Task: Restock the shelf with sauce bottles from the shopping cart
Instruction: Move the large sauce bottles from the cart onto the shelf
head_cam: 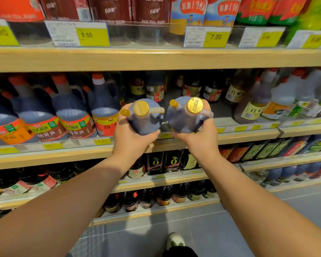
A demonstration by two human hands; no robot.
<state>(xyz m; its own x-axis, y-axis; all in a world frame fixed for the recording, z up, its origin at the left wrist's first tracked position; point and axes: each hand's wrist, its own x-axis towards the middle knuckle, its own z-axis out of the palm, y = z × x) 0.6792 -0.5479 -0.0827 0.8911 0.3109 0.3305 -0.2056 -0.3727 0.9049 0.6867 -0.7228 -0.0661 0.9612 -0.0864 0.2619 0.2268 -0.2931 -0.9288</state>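
Left hand [132, 138] grasps one dark gold-capped plastic sauce jug [145, 117], right hand [200, 134] grasps its twin jug [187, 115], both held side by side just before the wooden shelf [248, 136] edge.

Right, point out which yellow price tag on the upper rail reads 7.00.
The tag right of centre, under the blue cartons. The tag left of it reads 9.50; others are blurred or cropped.

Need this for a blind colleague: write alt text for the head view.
Left hand and right hand hold the left jug and right jug, dark with gold caps, side by side before a gap on the shelf. Red-capped jugs stand left of the gap, small bottles behind it.
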